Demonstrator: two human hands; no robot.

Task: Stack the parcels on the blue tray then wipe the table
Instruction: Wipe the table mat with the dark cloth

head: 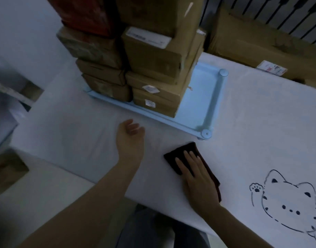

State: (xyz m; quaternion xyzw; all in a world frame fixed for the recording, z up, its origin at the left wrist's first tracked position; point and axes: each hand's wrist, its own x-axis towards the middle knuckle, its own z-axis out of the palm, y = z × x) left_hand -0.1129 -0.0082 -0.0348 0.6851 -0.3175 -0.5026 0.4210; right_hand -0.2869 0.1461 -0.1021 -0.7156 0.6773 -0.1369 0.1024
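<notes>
While the parcels (150,68) are stacked in two columns on the blue tray (214,101), a dark cloth (187,149) is pressed flat on the table (261,122) just before the tray's near corner by the right hand (198,178) — fingers straight. The left hand (131,133) is rested before the tray, loosely curled — nothing is held.

A: From where is the scene taken?
B: From head height at the near edge of the table (73,126); the lens is pointed forward and steeply down.
A: How near is it held?
B: Closely. The left hand (130,133) and right hand (196,172) are framed at mid-picture. The blue tray (212,97) is caught just beyond, and the tops of the parcels (153,56) are cut by the far edge.
A: Is anything shared with another view?
B: Only this one wide view is supplied.
</notes>
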